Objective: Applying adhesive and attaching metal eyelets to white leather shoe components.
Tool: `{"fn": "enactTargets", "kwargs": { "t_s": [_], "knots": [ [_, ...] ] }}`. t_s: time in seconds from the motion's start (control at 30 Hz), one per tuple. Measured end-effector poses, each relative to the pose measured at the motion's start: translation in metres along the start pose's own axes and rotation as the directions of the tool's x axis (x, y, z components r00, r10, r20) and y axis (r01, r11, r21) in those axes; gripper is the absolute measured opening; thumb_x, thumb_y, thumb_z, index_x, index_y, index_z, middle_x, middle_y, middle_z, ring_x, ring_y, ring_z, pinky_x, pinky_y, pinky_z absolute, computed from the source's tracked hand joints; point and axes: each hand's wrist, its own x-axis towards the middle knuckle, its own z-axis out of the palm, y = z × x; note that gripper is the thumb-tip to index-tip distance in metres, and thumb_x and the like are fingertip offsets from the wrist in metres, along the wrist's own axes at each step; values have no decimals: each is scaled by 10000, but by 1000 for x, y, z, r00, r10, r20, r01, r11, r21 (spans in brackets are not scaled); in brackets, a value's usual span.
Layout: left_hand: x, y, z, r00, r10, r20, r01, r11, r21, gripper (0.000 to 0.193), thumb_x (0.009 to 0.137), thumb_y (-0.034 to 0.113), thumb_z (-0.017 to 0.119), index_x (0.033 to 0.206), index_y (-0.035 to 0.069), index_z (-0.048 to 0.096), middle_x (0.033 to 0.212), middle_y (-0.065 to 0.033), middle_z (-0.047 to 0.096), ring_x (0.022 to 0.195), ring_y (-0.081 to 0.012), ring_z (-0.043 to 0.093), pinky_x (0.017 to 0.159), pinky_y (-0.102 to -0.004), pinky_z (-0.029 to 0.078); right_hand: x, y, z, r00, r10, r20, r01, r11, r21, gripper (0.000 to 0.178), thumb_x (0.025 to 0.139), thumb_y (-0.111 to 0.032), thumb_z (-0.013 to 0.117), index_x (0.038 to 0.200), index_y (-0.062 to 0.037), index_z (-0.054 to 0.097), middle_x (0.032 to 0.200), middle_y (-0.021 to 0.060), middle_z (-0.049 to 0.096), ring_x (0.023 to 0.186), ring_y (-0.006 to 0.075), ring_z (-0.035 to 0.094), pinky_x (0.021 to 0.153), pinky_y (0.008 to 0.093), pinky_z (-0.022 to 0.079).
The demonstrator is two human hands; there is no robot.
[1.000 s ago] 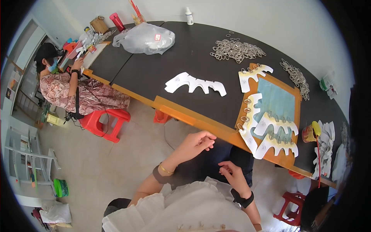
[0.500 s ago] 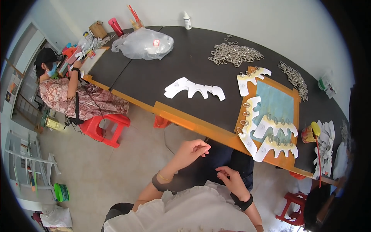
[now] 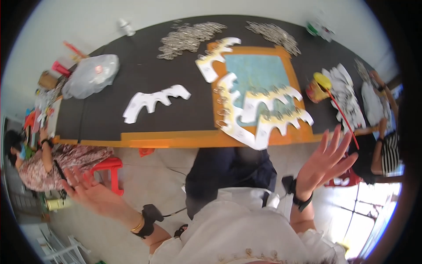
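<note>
My left hand (image 3: 94,194) is raised off to the left over the floor, fingers spread, holding nothing. My right hand (image 3: 324,163) is lifted near the table's right front edge, also open, with nothing in it. Several white scalloped pieces (image 3: 262,134) with yellowish upper edges and metal loops lie on and around a blue-green sheet (image 3: 259,68) framed in orange tape. A plain white scalloped piece (image 3: 154,100) lies by itself on the dark table, left of the sheet. Neither hand touches any of these pieces.
Metal loops lie in a large heap (image 3: 189,38) and a smaller one (image 3: 277,35). At right are a yellow-topped can (image 3: 317,89), a red stick (image 3: 340,110) and stacked white pieces (image 3: 347,94). A plastic bag (image 3: 92,75) is at left. Seated co-workers flank the table.
My hands, close together before with fingers curled, have swung wide apart and opened. The view has turned to the right, bringing a second co-worker's arms into clearer sight.
</note>
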Motion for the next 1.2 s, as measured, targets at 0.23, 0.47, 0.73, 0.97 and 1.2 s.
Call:
{"fn": "enactTargets", "kwargs": {
  "t_s": [0.23, 0.47, 0.73, 0.97, 1.2],
  "knots": [
    [-94, -19, 42, 590, -498, 635, 484, 848, 215, 346, 938, 168, 454, 1250, 20, 451, 1223, -145, 505, 1052, -258, 571, 857, -324, 447, -14, 6, 27, 645, 227, 729, 177, 884, -432, 404, 642, -94, 777, 1024, -59, 652, 1140, 94, 601, 1091, 292, 522, 945, 424, 365],
    [-151, -44, 42, -1, -736, 677, 822, 385, 419, 341, 986, 259, 395, 1204, 13, 489, 1152, -119, 563, 971, -215, 598, 827, -306, 459, -46, 39, 43, 576, 194, 794, 401, 779, -482, 296, 663, -10, 668, 955, -57, 656, 1019, 7, 628, 923, 184, 556, 807, 341, 341],
    [-153, -60, 44, -142, -757, 637, 930, 118, 348, 463, 995, 380, 346, 1190, -17, 485, 1165, -157, 562, 994, -236, 590, 854, -340, 469, -47, 33, 54, 551, 127, 825, 318, 881, -349, 259, 630, -15, 634, 881, -73, 665, 894, 1, 640, 862, 182, 568, 780, 326, 353],
    [-158, -76, 46, -263, -678, 687, 964, -163, 209, 593, 976, 489, 332, 1219, -29, 487, 1139, -118, 584, 999, -193, 581, 903, -340, 457, -42, 23, 32, 465, 191, 865, -164, 978, -128, 284, 591, 92, 663, 841, -39, 688, 833, 41, 657, 839, 229, 566, 739, 317, 436],
    [-170, -66, 63, -352, -594, 723, 934, -175, 310, 388, 961, 264, 499, 1192, -47, 519, 1115, -100, 610, 938, -138, 606, 833, -278, 492, -46, 15, -4, 439, 315, 842, -225, 945, -236, 232, 638, 74, 708, 840, -38, 685, 784, 58, 646, 763, 234, 584, 704, 329, 459]
  ]
}}
